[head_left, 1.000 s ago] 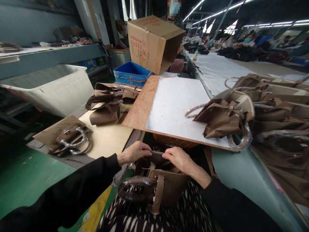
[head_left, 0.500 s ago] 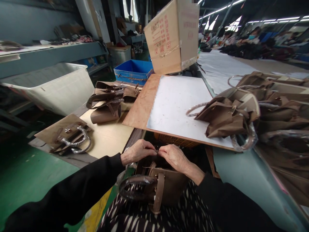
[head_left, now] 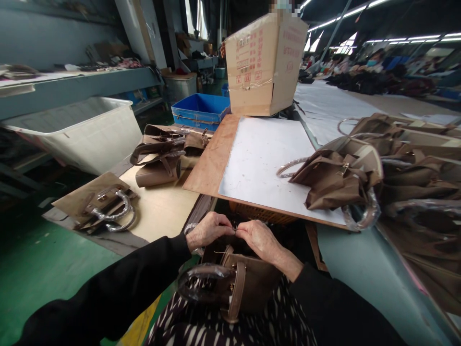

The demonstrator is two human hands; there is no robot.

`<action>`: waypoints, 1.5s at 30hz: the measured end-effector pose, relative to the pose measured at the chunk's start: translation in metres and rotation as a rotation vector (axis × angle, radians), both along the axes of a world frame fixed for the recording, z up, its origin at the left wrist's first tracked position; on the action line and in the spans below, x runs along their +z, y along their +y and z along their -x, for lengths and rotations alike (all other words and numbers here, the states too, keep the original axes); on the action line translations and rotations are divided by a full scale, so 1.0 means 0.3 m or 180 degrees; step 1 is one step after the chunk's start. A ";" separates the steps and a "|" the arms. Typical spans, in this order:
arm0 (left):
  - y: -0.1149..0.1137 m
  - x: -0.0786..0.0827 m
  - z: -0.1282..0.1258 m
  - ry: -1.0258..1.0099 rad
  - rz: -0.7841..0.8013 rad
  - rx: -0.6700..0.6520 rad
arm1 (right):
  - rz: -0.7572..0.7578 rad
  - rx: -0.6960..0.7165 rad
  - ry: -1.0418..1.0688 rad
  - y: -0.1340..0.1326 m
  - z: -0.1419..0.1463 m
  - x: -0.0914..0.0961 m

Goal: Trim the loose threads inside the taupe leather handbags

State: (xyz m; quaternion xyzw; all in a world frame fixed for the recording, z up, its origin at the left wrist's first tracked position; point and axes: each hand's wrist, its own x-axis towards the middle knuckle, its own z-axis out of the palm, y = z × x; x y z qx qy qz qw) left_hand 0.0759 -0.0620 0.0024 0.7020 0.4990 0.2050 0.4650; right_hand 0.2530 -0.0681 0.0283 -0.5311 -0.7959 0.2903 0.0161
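A brown handbag point(head_left: 248, 278) with a plastic-wrapped handle point(head_left: 201, 281) rests on my lap. My left hand point(head_left: 209, 230) and my right hand point(head_left: 257, 238) meet above its open top, fingertips pinched together on something small at the bag's rim that I cannot make out. Both sleeves are black.
A board with a white sheet point(head_left: 259, 158) lies ahead, a brown bag point(head_left: 334, 180) on its right edge. More bags pile at the right point(head_left: 421, 182) and on the left table point(head_left: 162, 154). A cardboard box point(head_left: 264, 62), a blue crate point(head_left: 200, 108) and a white tub point(head_left: 82, 132) stand beyond.
My hands have drawn closer until the fingertips touch over the bag. A person behind has turned the cardboard box upright at the board's far end.
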 end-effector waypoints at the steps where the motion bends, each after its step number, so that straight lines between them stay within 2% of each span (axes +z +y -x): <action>1: -0.003 -0.002 0.007 0.0016 0.0035 0.0012 | -0.0006 -0.0009 0.0014 -0.002 -0.004 -0.001; 9: -0.020 -0.016 0.077 0.0015 0.0104 -0.0115 | -0.0091 -0.0122 -0.0022 -0.024 -0.002 -0.003; 16: -0.046 0.008 0.044 -0.0046 -0.0064 -0.0059 | -0.0213 0.0021 -0.0084 -0.038 0.044 0.018; 23: -0.066 0.038 0.020 -0.0277 0.0023 -0.0056 | -0.0171 0.0015 -0.0049 -0.048 0.045 0.019; 29: -0.051 0.019 0.002 -0.0402 0.0161 -0.0235 | -0.0118 -0.0060 0.0036 -0.050 0.016 0.005; 35: -0.038 -0.005 -0.019 -0.0349 0.0170 -0.0153 | 0.0001 -0.0026 0.0126 -0.045 -0.005 -0.012; 42: -0.015 -0.025 0.030 -0.0672 0.0409 -0.0342 | 0.0251 -0.0114 -0.0080 -0.013 -0.092 -0.026; 45: -0.007 -0.037 0.042 -0.0704 0.0426 -0.0212 | 0.0345 -0.0092 -0.0020 -0.005 -0.136 -0.046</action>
